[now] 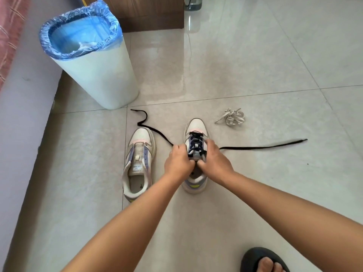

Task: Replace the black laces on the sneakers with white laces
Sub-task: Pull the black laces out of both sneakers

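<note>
Progress roughly a third, by my read. Bin (94, 61) at 11 o'clock, not involved. Left shoe (138, 163) at 9 o'clock of the hands is already stripped, eyelets bare, no lace in it. Black lace (149, 126) trails from the left hand up toward 11 o'clock; whether it is that shoe's pulled lace or a free end of the right shoe's, cannot tell. Left hand (178, 161) curled, fingers pinching lace at the right shoe's tongue. Right shoe (196, 154) still crossed with black lace on the upper rows. Right hand (213, 160) curled too, gripping the shoe's collar and lace, another black end running out to 3 o'clock. White laces (232, 117) bundled at 1 o'clock, untouched. Left: finish unlacing, thread white into both.
</note>
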`<move>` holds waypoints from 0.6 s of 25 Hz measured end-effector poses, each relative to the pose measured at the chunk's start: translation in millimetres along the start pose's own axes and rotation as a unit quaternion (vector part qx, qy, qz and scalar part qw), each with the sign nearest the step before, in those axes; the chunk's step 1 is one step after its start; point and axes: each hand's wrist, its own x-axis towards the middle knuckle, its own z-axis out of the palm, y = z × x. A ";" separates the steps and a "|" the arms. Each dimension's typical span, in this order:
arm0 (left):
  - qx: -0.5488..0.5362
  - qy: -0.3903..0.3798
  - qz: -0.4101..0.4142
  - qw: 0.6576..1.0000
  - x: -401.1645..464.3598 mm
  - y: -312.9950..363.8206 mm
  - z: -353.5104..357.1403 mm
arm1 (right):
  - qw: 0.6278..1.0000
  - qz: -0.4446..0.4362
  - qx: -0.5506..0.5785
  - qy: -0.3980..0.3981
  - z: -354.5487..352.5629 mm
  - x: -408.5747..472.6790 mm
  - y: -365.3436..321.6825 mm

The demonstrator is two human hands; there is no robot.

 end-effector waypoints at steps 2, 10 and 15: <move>0.027 0.117 -0.002 0.993 0.7 -1.3 2.1 | 0.999 0.031 0.003 0.023 -2.4 5.7 -4.0; 0.038 0.267 0.173 0.947 18.1 -8.4 -66.4 | 0.994 -0.047 0.061 0.083 -83.8 -10.8 -8.5; 0.025 0.252 0.267 0.930 2.5 -26.4 -102.4 | 0.978 -0.132 0.147 0.066 -99.9 -51.6 -11.0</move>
